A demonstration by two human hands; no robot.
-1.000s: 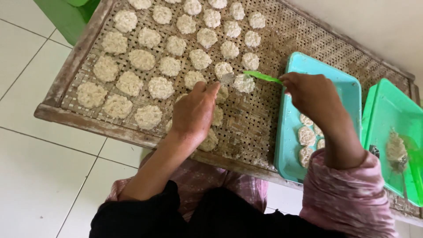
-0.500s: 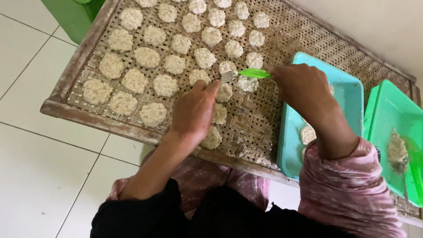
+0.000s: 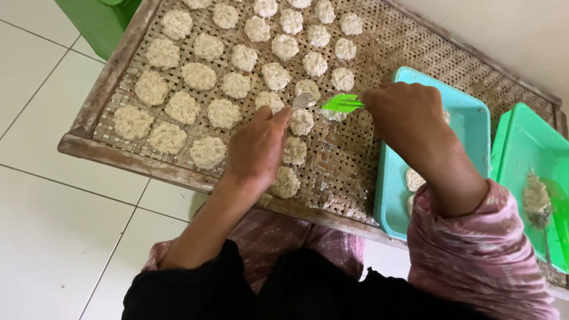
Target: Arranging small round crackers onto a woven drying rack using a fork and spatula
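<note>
Flat woven bamboo drying tray with weathered wooden frame (image 3: 106, 148) sits on the white tiled floor (image 3: 53, 237). Turquoise rectangular plastic tray (image 3: 468, 127) lies on its right part, and just beside that a bright green rectangular plastic tray (image 3: 521, 148) with a metal spoon (image 3: 542, 228) and pale mash in it. Green plastic bin (image 3: 98, 21) top left. My pink patterned trousers (image 3: 267, 237) below.

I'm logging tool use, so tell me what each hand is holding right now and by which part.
The right hand holds a green-handled fork by the far end of its handle. The left hand holds nothing visible; its fingertips are at the fork's tines.
</note>
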